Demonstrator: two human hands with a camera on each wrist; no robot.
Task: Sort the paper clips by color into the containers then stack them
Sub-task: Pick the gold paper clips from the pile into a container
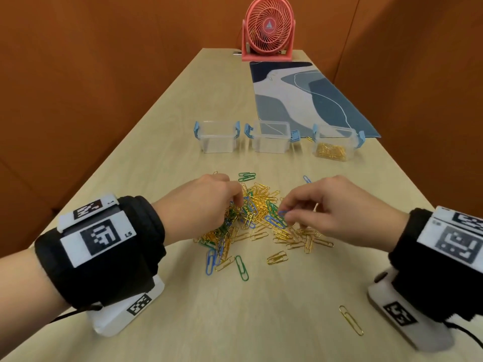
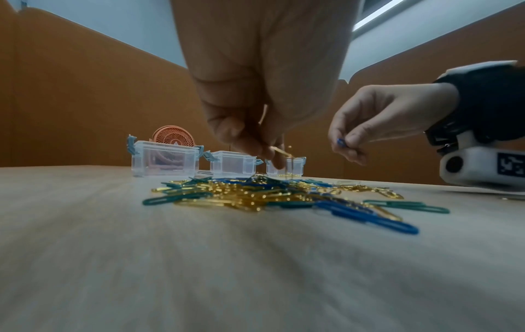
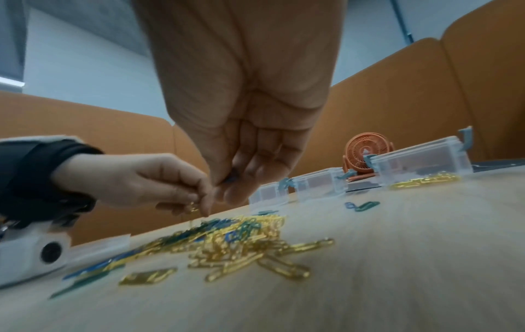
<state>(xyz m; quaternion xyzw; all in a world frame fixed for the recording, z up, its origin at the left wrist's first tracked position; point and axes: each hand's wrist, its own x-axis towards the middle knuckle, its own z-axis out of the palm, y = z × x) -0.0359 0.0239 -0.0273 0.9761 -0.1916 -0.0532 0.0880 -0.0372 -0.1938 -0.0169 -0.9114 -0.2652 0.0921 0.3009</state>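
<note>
A heap of gold, green and blue paper clips (image 1: 257,215) lies mid-table. Above its left side my left hand (image 1: 236,198) pinches a gold clip (image 2: 279,151); the right wrist view shows gold between those fingers (image 3: 193,206). Over the right side my right hand (image 1: 285,211) pinches a blue clip (image 2: 340,142). Behind the heap stand three clear containers with blue latches. The left one (image 1: 217,138) and the middle one (image 1: 271,138) look empty. Gold clips fill the bottom of the right one (image 1: 334,146).
A pink desk fan (image 1: 268,30) stands at the far end, with a blue patterned mat (image 1: 308,97) in front of it. Stray clips lie near the front: a gold one (image 1: 351,320), a green one (image 1: 241,267). Orange partitions close in both sides.
</note>
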